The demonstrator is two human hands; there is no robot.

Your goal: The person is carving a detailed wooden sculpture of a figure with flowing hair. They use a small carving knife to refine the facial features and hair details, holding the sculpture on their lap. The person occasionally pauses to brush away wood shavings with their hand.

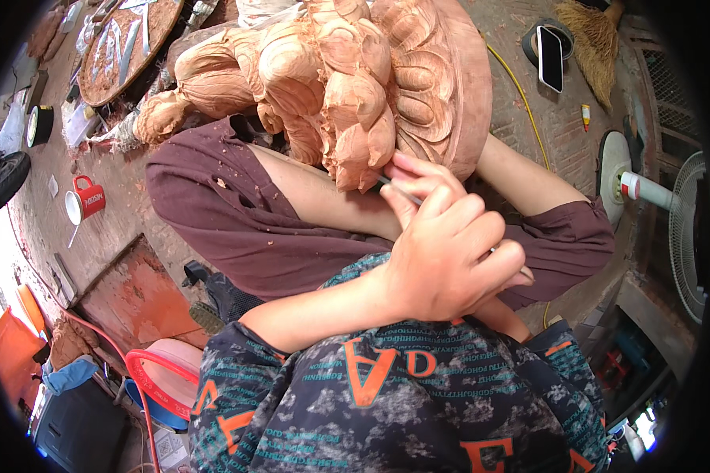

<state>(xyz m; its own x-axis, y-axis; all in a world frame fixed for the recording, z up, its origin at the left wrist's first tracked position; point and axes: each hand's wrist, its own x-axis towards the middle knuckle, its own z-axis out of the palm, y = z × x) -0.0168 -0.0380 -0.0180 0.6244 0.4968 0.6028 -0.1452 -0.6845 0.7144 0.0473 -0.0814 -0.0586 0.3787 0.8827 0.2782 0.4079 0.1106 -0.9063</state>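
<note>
While both hands [450,244] clenched one thin chisel [390,185] (blade tip just above the grip, touching the carved wooden statue [355,87]), a slip could gouge the petals or cut fingers.

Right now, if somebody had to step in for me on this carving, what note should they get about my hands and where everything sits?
Left hand: curled in a closed grip around a thin carving tool, knuckles toward the camera, the tool's tip at the lower edge of the carved wooden sculpture.
Right hand: mostly hidden behind the left; only fingertips show, pressed by the tool against the wood. Whether it grips anything cannot be told.
Sculpture: resting across the lap, on the maroon trousers.
Done: rounded petal shapes are cut over most of the visible surface.
Left: the spot at the tool tip is in progress; wood chips lie on the trousers.
</note>
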